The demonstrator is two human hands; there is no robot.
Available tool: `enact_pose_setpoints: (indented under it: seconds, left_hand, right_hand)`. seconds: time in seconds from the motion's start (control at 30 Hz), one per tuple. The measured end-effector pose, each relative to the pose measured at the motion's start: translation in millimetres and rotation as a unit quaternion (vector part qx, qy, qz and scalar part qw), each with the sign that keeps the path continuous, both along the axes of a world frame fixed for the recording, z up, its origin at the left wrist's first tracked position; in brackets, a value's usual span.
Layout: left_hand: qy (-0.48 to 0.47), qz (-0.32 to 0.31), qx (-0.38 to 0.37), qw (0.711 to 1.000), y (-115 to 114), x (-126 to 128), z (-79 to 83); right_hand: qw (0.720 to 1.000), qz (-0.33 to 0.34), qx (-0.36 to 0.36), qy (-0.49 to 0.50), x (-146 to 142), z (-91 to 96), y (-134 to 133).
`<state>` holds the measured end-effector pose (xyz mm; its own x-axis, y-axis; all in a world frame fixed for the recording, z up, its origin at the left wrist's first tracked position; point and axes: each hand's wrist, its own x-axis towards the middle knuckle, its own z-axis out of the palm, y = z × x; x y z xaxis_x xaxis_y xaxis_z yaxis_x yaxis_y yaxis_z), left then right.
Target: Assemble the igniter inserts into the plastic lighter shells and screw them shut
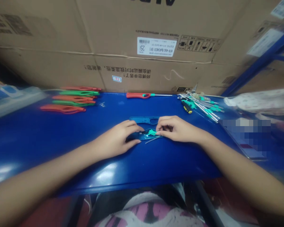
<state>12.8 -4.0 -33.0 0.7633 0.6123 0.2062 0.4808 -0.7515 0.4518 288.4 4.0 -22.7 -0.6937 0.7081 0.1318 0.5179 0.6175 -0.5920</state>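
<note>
A blue lighter shell half [142, 137] lies on the table between my hands, with small inner parts in it. My left hand [119, 135] grips its left end, the thumb on the near side and fingertips over a small black part [144, 132]. Just right of that sits a green plastic piece [152, 132] with thin wires. My right hand [176, 128] pinches around the right end of this green piece; its fingers partly hide the grip. A thin metal rod [151, 140] runs along the shell's near edge. Behind them lies another blue shell half [142, 120].
Red and green lighter shells [68, 101] are lined up at the left. An orange long-necked lighter [142, 95] lies at the back. Metal rods with green parts [207, 110] and a yellow-black screwdriver [186, 107] are piled right. A cardboard box [118, 41] stands behind.
</note>
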Motion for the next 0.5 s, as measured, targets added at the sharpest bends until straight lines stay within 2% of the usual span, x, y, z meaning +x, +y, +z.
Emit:
enact_pose_setpoints:
  seconds: [0.2, 0.5]
  left_hand:
    - [-0.011, 0.005, -0.027, 1.0, -2.4, 1.0, -0.4]
    - [-0.034, 0.016, -0.08, 0.996, 0.9, 1.6, -3.7]
  right_hand:
    - [0.999, 0.034, 0.002, 0.014, -3.7, -2.7, -1.5]
    - [0.993, 0.076, 0.085, -0.013, -5.2, -3.1, -5.8]
